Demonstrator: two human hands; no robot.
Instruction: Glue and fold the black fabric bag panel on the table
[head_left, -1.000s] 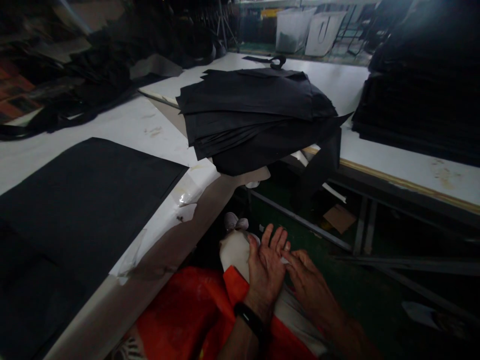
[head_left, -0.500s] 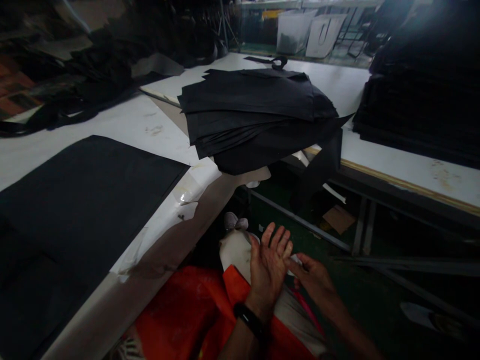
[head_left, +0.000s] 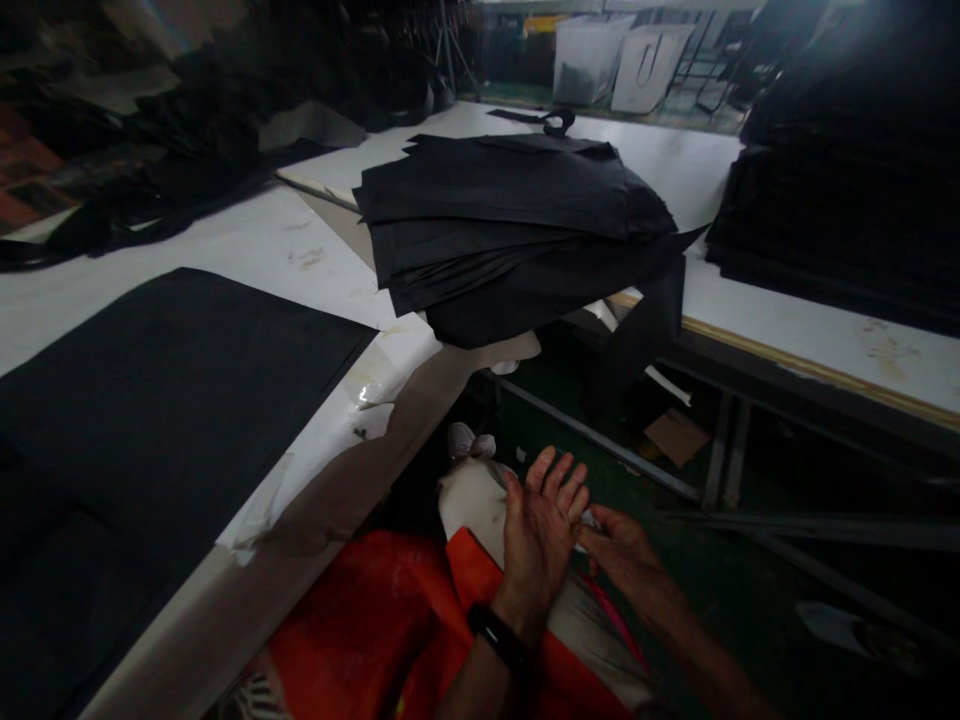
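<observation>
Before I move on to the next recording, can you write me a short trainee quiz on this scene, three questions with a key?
1. Multiple choice: where is the black band worn?
A) on the left wrist
B) on the right wrist
C) on an ankle

2. True or false: the left hand is closed in a fist.

3. Fill in the missing colour: the right hand has a small item between its fingers, and that item looks ____.

Key:
1. A, on the left wrist.
2. False; its palm is open and faces up.
3. White; what the item is cannot be told.
</observation>
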